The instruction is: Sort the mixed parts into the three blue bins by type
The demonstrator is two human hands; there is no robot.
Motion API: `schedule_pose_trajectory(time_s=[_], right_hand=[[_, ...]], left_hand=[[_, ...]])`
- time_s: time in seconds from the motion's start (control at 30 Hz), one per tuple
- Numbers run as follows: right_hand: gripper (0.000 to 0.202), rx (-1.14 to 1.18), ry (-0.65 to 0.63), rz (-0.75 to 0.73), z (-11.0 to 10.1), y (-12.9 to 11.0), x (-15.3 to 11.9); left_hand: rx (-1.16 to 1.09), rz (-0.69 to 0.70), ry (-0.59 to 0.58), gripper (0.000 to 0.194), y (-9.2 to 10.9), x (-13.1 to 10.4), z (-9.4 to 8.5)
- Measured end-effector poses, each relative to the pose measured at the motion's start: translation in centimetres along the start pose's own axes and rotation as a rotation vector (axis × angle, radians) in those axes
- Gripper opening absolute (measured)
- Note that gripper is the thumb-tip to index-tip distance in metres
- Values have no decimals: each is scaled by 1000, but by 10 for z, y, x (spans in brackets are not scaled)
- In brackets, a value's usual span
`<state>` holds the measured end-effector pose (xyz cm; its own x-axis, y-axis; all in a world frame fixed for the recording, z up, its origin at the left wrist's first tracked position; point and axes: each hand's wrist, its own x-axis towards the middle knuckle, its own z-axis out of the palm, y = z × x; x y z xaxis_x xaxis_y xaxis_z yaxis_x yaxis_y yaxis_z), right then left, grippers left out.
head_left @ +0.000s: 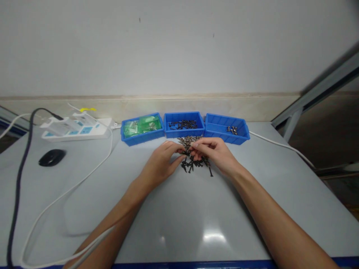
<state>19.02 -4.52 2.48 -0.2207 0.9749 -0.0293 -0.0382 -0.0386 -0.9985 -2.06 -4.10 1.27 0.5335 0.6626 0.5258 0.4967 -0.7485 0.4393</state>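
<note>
A pile of dark and brassy screws [193, 163] lies on the grey table in front of three blue bins. My left hand [165, 160] is at the pile's left side, its thumb and fingers curled towards dark screws. At the pile's right side is my right hand [210, 150], fingers pinched together over the screws; what they hold is too small to name. The middle bin [184, 133] contains dark screws, and the right bin [226, 139] has a few shiny screws. Green packets [150, 124] fill much of the left bin [143, 139].
A white power strip [78, 136] with plugs stands at the back left, a black mouse [52, 157] in front of it. White and black cables [19, 179] run along the left side, one white cable crossing my left forearm. The wall [179, 56] rises behind the bins.
</note>
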Motion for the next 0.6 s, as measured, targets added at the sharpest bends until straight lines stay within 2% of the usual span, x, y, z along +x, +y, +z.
schedule_pose_trajectory(time_s=[0.13, 0.17, 0.23, 0.33, 0.6], right_hand=[[21, -3, 136, -124, -1, 1, 1], [24, 23, 132, -170, -1, 2, 2], [43, 68, 97, -237, -2, 4, 2], [61, 81, 49, -266, -3, 5, 1], [63, 62, 12, -241, -3, 4, 1]], left_hand=[[104, 18, -151, 17, -6, -3, 4], [123, 18, -176, 19, -7, -3, 5], [146, 1, -206, 21, -8, -4, 6], [178, -28, -217, 16, -8, -5, 7], [173, -14, -209, 14, -8, -3, 5]])
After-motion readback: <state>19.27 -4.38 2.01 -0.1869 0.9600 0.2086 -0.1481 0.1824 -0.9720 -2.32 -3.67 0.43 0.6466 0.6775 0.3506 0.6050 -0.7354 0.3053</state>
